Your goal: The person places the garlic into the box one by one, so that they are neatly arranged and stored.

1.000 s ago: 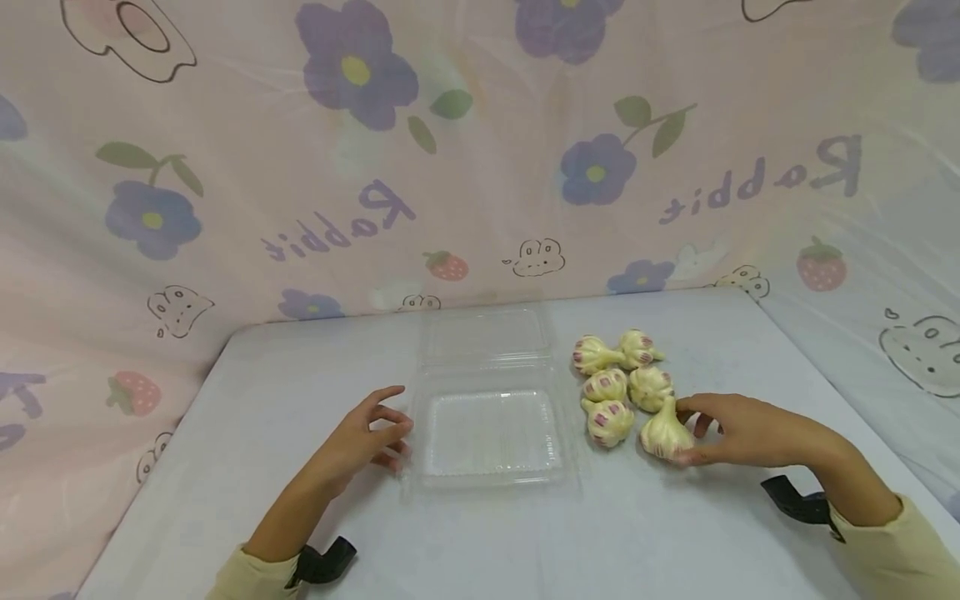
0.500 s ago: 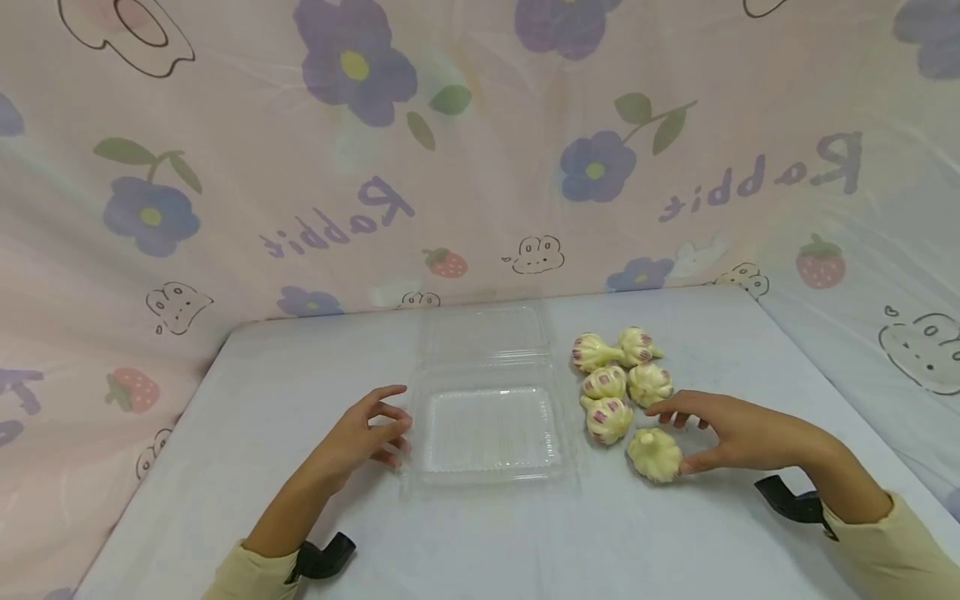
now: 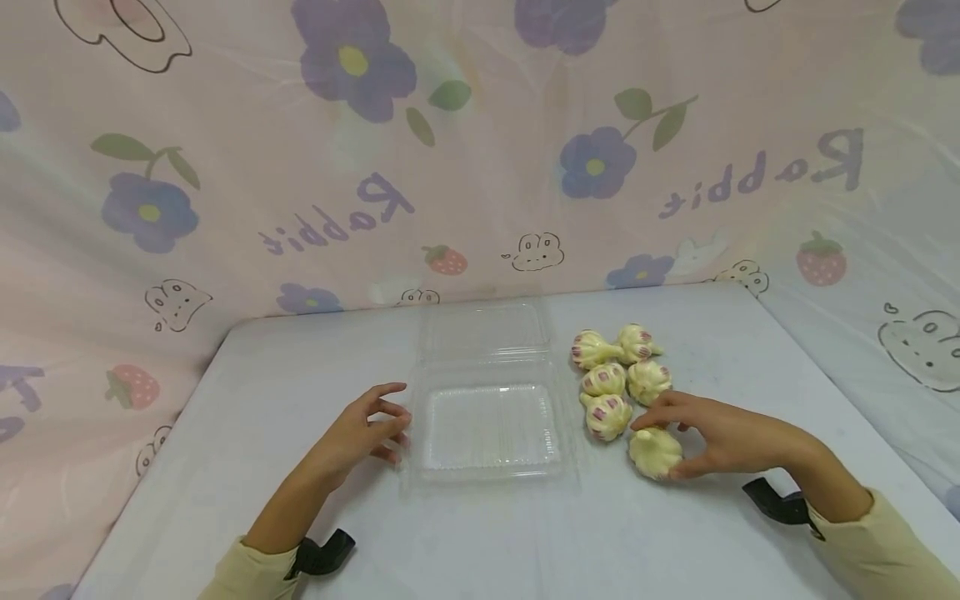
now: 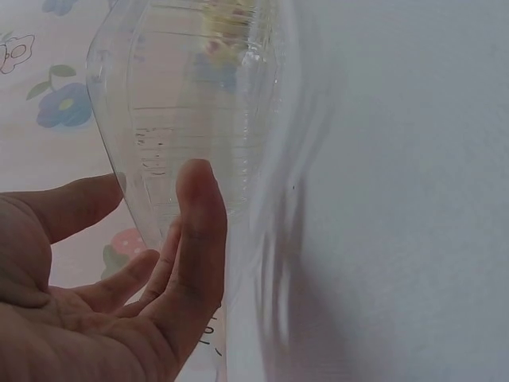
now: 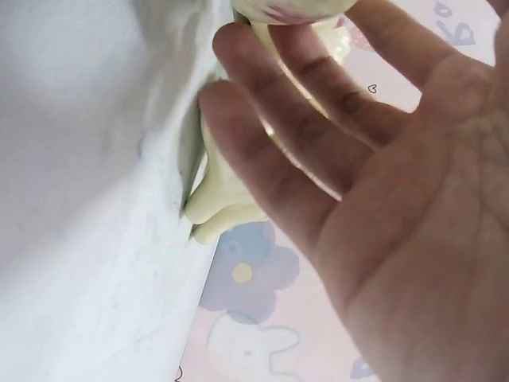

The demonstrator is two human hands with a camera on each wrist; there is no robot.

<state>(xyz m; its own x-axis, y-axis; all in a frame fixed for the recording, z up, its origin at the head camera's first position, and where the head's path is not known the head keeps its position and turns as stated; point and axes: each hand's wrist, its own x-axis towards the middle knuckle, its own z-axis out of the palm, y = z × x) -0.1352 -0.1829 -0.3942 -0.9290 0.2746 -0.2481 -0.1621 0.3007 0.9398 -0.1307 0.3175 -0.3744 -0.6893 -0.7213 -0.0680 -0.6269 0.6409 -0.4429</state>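
My right hand (image 3: 731, 437) holds a pale garlic bulb (image 3: 655, 456) between its fingertips and thumb, low at the tabletop; in the right wrist view only part of this bulb (image 5: 294, 8) shows at the top edge. Several more garlic bulbs (image 3: 607, 417), some with purple patches, lie clustered just beyond it. A clear plastic clamshell box (image 3: 491, 477) lies with its lid folded back, left of the garlic. At the box's left side is my left hand (image 3: 363, 437), fingers loosely bent and spread. One fingertip of it meets the box edge in the left wrist view.
A white-covered table (image 3: 300, 358) carries everything. Behind it hangs a pink printed cloth (image 3: 480, 167) with flowers and rabbits, which also runs along both sides. Black wrist-worn mounts (image 3: 324, 554) sit at both sleeves.
The bulb by my right hand has tipped, its stem now facing up toward the camera. My right fingers have shifted left and closed over it. The left hand has stayed put.
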